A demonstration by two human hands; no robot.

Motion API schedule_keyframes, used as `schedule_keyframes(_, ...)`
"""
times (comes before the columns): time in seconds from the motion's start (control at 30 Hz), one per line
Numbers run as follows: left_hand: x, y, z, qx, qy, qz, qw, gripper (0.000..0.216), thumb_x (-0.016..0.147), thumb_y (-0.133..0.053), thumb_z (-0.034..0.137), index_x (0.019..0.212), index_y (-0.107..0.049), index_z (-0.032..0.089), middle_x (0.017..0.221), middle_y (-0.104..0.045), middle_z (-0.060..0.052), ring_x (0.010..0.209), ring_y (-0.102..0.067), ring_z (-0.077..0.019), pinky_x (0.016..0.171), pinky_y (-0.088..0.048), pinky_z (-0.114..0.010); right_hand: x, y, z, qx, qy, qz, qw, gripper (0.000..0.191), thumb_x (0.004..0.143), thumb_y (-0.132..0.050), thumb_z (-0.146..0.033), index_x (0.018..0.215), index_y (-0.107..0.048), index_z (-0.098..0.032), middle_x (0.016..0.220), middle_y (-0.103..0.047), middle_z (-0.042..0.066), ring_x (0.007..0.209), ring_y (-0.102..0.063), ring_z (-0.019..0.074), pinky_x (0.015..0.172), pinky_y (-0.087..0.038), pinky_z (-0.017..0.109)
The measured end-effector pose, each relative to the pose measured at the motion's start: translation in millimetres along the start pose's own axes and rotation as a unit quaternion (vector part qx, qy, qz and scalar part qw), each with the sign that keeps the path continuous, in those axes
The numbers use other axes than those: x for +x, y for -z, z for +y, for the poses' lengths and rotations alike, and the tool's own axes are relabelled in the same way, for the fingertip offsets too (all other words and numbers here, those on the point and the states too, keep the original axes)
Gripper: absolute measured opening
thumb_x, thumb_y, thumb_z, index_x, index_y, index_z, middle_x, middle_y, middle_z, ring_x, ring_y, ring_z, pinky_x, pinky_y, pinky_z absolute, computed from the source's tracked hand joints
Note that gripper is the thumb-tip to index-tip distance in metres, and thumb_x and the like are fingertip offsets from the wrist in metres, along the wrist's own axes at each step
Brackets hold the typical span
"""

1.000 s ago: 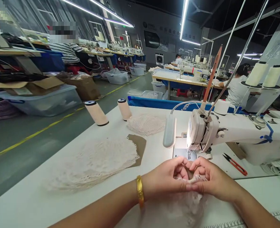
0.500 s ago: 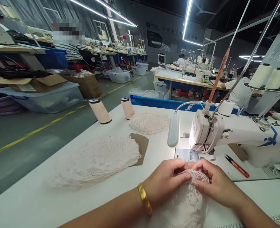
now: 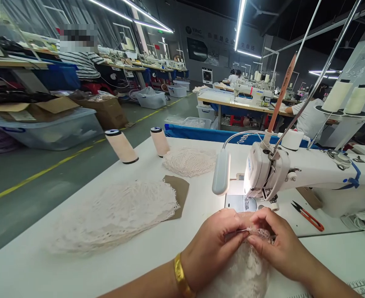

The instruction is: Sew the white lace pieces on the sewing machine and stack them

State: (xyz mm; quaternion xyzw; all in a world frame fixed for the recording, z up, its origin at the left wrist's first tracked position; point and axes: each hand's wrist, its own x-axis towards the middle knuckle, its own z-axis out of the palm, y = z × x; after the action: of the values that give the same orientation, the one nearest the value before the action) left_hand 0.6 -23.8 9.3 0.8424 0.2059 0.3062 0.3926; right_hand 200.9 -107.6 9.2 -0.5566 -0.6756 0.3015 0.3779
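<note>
Both my hands pinch the upper edge of a piece of white lace fabric (image 3: 250,265) in front of the sewing machine (image 3: 269,169). My left hand (image 3: 213,244), with a gold bangle at the wrist, grips the edge between thumb and fingers. Close beside it, my right hand (image 3: 278,240) holds the same edge, thumb towards me. The lace hangs down from the fingers over the near side of the table, its lower end cut off by the frame. Just beyond my fingertips are the needle and the metal plate (image 3: 236,202), lit by the machine lamp (image 3: 221,171).
A stack of lace pieces (image 3: 117,215) lies left on the white table, over brown card (image 3: 177,194). Behind are a smaller lace pile (image 3: 188,161) and two thread cones (image 3: 122,147). Red-handled thread snips (image 3: 308,215) lie right. Co-workers sit at other machines.
The view has shifted slightly to the right. My left hand has turned a little, and the lace edge between my fingers is folded more tightly.
</note>
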Motion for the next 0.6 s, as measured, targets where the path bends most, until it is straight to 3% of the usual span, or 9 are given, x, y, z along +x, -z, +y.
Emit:
schedule_keyframes(0.2, -1.1, -1.1, 1.6, 0.014, 0.021, 0.008, 1.000, 0.022, 0.097, -0.058, 0.027, 0.088, -0.078, 0.023, 0.080, -0.069, -0.002, 0.078, -0.059, -0.0191, 0.076, -0.046, -0.031, 2.4, 0.4, 2.2, 0.011, 0.019, -0.003, 1.000, 0.012, 0.101, -0.061, -0.033, 0.092, -0.059, -0.025, 0.092, -0.062, -0.001, 0.089, -0.058, 0.0194, 0.081, -0.043, 0.031)
schedule_keyframes(0.37, 0.8, -2.2, 7.6, -0.031, 0.071, 0.000, 0.997, 0.024, 0.091, -0.061, 0.027, 0.108, -0.078, 0.027, 0.082, -0.067, 0.001, 0.075, -0.057, -0.0169, 0.070, -0.044, -0.028, 2.1, -1.0, 3.1, 0.032, 0.005, 0.002, 0.999, 0.011, 0.101, -0.060, -0.033, 0.093, -0.060, -0.025, 0.095, -0.063, -0.001, 0.093, -0.060, 0.0197, 0.083, -0.044, 0.031)
schedule_keyframes(0.6, 3.8, -4.5, 1.2, -0.053, 0.083, 0.029, 0.995, 0.019, 0.092, -0.063, 0.033, 0.080, -0.070, 0.020, 0.078, -0.065, 0.000, 0.070, -0.052, -0.0147, 0.065, -0.041, -0.025, 4.9, 0.3, 1.5, 0.012, 0.003, 0.020, 1.000, 0.017, 0.102, -0.058, -0.037, 0.090, -0.060, -0.025, 0.088, -0.062, -0.002, 0.082, -0.058, 0.0173, 0.072, -0.042, 0.026)
